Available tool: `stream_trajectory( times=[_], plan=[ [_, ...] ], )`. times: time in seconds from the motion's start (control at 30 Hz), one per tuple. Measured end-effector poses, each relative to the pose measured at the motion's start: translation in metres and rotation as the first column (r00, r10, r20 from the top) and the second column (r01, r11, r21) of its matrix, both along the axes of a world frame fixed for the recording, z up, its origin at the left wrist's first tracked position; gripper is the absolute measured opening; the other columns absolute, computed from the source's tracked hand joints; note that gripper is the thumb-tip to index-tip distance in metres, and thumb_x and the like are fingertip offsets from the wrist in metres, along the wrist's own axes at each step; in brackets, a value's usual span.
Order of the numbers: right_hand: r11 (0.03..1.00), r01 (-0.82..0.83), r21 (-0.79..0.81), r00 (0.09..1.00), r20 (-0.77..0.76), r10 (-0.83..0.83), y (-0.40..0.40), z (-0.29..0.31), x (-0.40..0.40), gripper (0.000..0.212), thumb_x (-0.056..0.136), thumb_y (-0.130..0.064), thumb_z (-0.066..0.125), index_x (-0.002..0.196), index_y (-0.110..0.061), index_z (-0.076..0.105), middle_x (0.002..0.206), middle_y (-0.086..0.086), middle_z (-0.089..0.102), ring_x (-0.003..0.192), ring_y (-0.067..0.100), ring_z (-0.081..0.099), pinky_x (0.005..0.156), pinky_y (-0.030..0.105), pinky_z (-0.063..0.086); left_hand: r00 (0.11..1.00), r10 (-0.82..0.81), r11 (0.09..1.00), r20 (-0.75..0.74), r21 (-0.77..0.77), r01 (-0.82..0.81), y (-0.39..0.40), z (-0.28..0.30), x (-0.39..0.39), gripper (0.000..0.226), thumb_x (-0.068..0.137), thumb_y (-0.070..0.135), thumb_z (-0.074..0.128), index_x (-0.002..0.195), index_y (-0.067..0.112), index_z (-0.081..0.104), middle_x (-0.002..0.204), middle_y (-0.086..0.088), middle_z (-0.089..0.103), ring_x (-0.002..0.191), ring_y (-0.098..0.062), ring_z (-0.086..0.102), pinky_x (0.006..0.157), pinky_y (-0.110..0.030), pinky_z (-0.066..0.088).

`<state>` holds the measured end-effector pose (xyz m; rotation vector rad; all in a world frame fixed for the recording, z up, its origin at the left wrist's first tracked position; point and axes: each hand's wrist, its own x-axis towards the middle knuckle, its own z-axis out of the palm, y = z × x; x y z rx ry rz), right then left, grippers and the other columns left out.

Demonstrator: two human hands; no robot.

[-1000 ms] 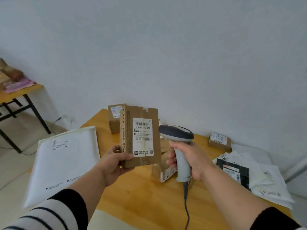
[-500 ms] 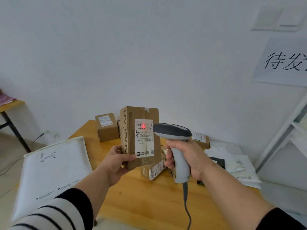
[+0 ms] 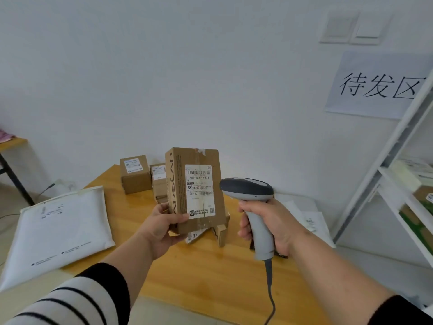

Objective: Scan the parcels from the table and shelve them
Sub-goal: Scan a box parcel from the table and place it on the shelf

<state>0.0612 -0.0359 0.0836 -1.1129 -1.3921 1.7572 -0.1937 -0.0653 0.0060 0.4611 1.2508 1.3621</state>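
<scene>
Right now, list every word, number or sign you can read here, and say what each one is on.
"待发区": paper sign on the wall.
"ARSLAN", running vertically: side of the held box, gripped by the left hand.
"502-602 12-815": shipping label on that box, under its barcode.
"602-12": same label, lower down.
The label's small print, the labels on the small boxes and the white mailer: too small or blurred.
The scanner in the right hand: no text visible.

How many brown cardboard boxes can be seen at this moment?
4: one box held upright by the left hand, two small boxes at the table's far edge, one low box behind the held one. More may be hidden.
</scene>
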Motion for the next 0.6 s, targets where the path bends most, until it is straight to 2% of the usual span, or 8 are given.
stream_trajectory(
  times=[0.17,0.27,0.33,0.5,0.6],
  plan=[
    [0.999,-0.053,-0.008,0.997,0.055,0.054,-0.007,-0.004,0.039,0.030,0.091,-0.024,0.070,0.062,-0.016,0.075,0.067,0.013,0.066,0.056,0.027,0.066,0.056,0.032,0.055,1.000,0.006,1.000,-0.025,0.010,-0.006,-0.009,0.003,0.037,0.053,0.077,-0.009,0.070,0.116,0.021,0.048,0.099,-0.007,0.075,0.097,-0.029,0.066,0.080,-0.050,0.053],
    [0.998,-0.069,-0.002,0.996,0.057,0.069,-0.012,-0.003,0.056,0.029,0.090,-0.025,0.071,0.062,-0.016,0.074,0.067,0.012,0.066,0.056,0.027,0.066,0.057,0.033,0.055,0.999,0.025,0.999,-0.020,0.024,-0.025,-0.015,0.006,0.056,0.051,0.077,-0.009,0.069,0.113,0.022,0.049,0.101,-0.009,0.074,0.096,-0.028,0.066,0.070,-0.044,0.052],
    [0.997,-0.075,-0.002,0.995,0.060,0.075,-0.016,-0.002,0.066,0.028,0.090,-0.025,0.071,0.063,-0.016,0.074,0.067,0.013,0.066,0.056,0.028,0.066,0.056,0.033,0.055,0.999,0.041,0.999,-0.018,0.034,-0.040,-0.019,0.007,0.067,0.051,0.078,-0.010,0.069,0.112,0.022,0.049,0.104,-0.010,0.073,0.097,-0.028,0.065,0.069,-0.042,0.052],
    [0.998,-0.064,-0.018,0.996,0.060,0.065,-0.024,-0.002,0.085,0.024,0.089,-0.022,0.071,0.068,-0.010,0.071,0.067,0.014,0.065,0.054,0.028,0.064,0.054,0.032,0.053,0.998,0.057,0.997,-0.016,0.050,-0.056,-0.031,0.010,0.086,0.051,0.078,-0.012,0.068,0.112,0.021,0.049,0.109,-0.011,0.071,0.100,-0.029,0.065,0.077,-0.045,0.054],
    [0.998,-0.060,-0.017,0.997,0.050,0.061,-0.031,-0.004,0.094,0.021,0.089,-0.021,0.072,0.073,-0.008,0.070,0.067,0.014,0.065,0.054,0.028,0.064,0.055,0.033,0.054,0.998,0.052,0.997,-0.019,0.051,-0.051,-0.038,0.011,0.094,0.054,0.077,-0.012,0.068,0.115,0.021,0.048,0.112,-0.013,0.070,0.104,-0.032,0.064,0.093,-0.053,0.050]
  ],
)
